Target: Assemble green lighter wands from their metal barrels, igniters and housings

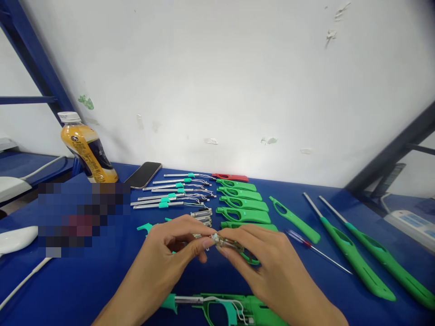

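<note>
Near the middle of the blue table, my left hand (pixel 173 253) and my right hand (pixel 261 253) meet at a small clear part (pixel 229 243). My right fingers are closed around its body, and my left thumb and fingers pinch its whitish end. Below my hands lies an open green lighter shell (pixel 256 312) with a metal tube (pixel 188 300), white wires and a teal trigger piece (pixel 229 312). Just behind my left hand rest several clear parts (pixel 204 218). A teal piece (pixel 145 227) lies beside that hand.
Behind are rows of metal rods (pixel 159 198) with wires, green shells (pixel 244 203) and a red shell (pixel 231 177). At right lie a screwdriver (pixel 307 244) and two long green lighters (pixel 353 260). A bottle (pixel 89 151) and a phone (pixel 144 174) stand and lie at left.
</note>
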Available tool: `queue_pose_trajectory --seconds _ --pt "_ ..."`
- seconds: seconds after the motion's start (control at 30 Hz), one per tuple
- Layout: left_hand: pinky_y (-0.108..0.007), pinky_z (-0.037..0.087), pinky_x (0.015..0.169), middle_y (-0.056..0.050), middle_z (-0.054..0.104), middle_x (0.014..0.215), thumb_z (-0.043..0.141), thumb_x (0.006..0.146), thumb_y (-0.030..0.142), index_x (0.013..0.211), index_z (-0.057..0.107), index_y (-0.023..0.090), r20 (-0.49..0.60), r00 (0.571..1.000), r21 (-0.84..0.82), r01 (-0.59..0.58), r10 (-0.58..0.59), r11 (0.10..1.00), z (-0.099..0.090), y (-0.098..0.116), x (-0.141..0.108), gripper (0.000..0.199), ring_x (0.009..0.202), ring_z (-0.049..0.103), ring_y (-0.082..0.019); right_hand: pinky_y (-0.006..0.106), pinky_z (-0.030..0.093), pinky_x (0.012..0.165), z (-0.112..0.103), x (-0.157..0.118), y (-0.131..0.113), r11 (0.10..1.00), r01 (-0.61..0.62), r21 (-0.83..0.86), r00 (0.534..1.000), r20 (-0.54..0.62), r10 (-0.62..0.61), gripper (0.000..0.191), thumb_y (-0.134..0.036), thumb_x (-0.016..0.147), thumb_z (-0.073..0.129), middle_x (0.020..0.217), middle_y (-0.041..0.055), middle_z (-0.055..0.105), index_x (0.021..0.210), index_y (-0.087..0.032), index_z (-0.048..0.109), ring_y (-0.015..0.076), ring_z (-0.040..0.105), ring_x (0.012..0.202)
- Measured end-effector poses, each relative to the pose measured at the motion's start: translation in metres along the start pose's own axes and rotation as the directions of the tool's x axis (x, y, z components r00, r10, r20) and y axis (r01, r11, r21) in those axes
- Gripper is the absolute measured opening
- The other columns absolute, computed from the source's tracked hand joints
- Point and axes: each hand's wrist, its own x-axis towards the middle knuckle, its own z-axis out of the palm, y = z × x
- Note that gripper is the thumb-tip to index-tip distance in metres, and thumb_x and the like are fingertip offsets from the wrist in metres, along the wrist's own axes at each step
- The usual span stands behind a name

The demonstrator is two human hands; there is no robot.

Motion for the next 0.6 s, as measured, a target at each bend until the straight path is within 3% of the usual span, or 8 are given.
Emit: queue_pose_trajectory --seconds 0.2,0.4,0.6 --pt "-0.021 0.059 0.066 0.000 0.080 0.089 0.081 0.101 0.040 0.093 0.091 0.032 -0.009 1.000 0.018 -0.011 0.012 1.000 -0.0011 -0.0043 -0.0020 0.016 0.070 0.073 -0.012 0.031 0.051 0.069 -0.0043 0.0002 -0.0012 1.000 -0.023 0.004 0.999 0.041 0.023 0.020 -0.031 0.118 0.067 0.101 -0.0091 0.083 0.133 -0.038 0.077 0.0167 0.077 0.083" --pt "-0.017 0.037 0.044 0.003 0.074 0.068 0.082 0.103 0.052 0.102 0.088 0.028 0.014 0.996 0.035 0.084 -0.084 0.996 -0.0044 -0.0024 -0.0028 0.025 0.048 0.052 -0.008 0.031 0.051 0.072 -0.0053 -0.0015 -0.0016 0.999 -0.046 0.030 0.998 0.042 0.044 0.019 -0.032 0.118 0.067 0.103 -0.0091 0.083 0.132 -0.039 0.078 0.0165 0.077 0.085" --pt "-0.017 0.047 0.046 0.001 0.074 0.067 0.081 0.100 0.057 0.098 0.088 0.025 -0.011 0.997 0.033 0.071 -0.071 0.997 0.0006 0.0012 -0.0043 0.033 0.052 0.058 -0.011 0.031 0.050 0.071 -0.0034 -0.0007 -0.0030 0.998 -0.043 0.045 0.998 0.045 0.041 0.018 -0.032 0.119 0.066 0.104 -0.0093 0.084 0.131 -0.038 0.077 0.0158 0.077 0.085"
